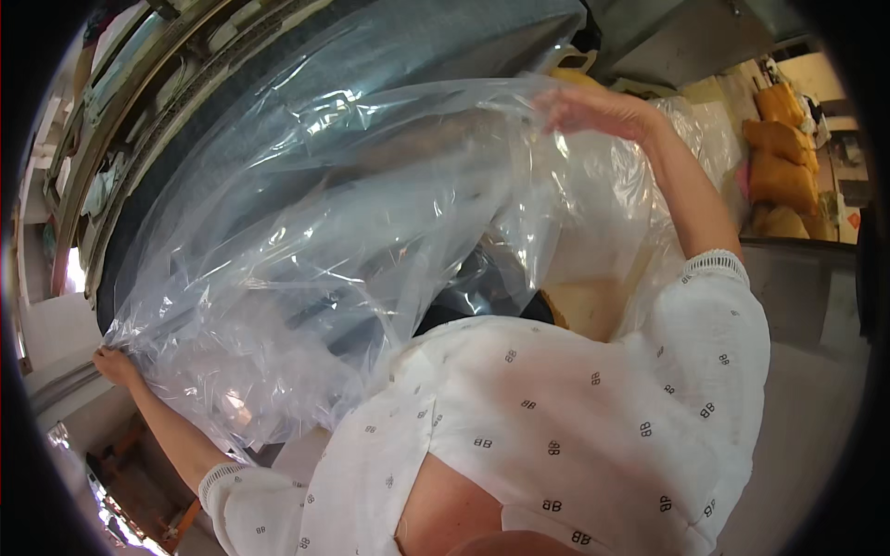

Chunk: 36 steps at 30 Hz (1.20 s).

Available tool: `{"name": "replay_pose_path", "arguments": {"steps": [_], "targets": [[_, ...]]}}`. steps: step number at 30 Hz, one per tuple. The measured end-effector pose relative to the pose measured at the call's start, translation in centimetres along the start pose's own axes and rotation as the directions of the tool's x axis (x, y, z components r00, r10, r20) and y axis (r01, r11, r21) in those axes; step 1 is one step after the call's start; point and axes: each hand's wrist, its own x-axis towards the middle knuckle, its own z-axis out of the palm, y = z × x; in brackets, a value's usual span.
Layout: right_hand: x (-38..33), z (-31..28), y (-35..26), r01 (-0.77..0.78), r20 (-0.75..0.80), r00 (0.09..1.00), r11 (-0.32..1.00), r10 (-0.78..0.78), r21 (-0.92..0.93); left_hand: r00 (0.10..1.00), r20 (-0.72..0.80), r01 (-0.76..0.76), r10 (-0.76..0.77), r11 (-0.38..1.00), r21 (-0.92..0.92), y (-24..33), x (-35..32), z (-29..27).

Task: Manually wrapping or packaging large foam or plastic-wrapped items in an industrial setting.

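Note:
A large sheet of clear plastic film [315, 222] spreads in loose, shiny folds across the view in front of me. My left hand [115, 365] is closed on its gathered edge at the far left, with the arm stretched out. On the other side, my right hand [603, 111] is raised over the film's upper right end. Its fingers look stretched and apart, slightly blurred, and they are at or very near the film's edge. Whether they touch it is not clear.
A dark blue-grey surface [417, 42] lies under and behind the film. Metal rails [120, 120] run along the left. More crumpled clear plastic [691, 139] lies at the right, near orange-yellow bundles [783, 167]. A grey metal panel [788, 296] stands at the right.

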Motion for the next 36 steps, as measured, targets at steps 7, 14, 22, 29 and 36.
{"name": "replay_pose_path", "arguments": {"steps": [7,14,22,29,36], "targets": [[-1.2,-7.8,-5.3,0.014,0.055,0.998,0.998,-0.017,0.057,0.998,0.037,-0.053,0.056,0.996,-0.068,-2.5,0.2,-0.1],[6.9,-15.3,-14.0,-0.189,-0.307,0.861,0.306,-0.406,-0.933,0.997,0.015,-0.077,0.08,0.986,-0.145,-3.4,0.0,0.0],[14.8,-1.8,-16.8,0.008,-0.428,0.143,0.434,-0.892,-0.901,1.0,-0.021,-0.018,0.015,0.99,-0.142,-3.7,-0.7,-0.9],[18.6,-9.0,-3.1,-0.339,-0.496,0.384,0.38,-0.779,-0.86,0.998,0.01,0.055,-0.054,0.994,-0.093,-6.9,-0.2,-0.8],[15.3,4.3,-9.0,0.442,0.006,0.486,0.24,-0.874,-0.864,0.973,0.034,0.22,-0.227,0.879,-0.422,-7.5,0.6,-4.7]]}}
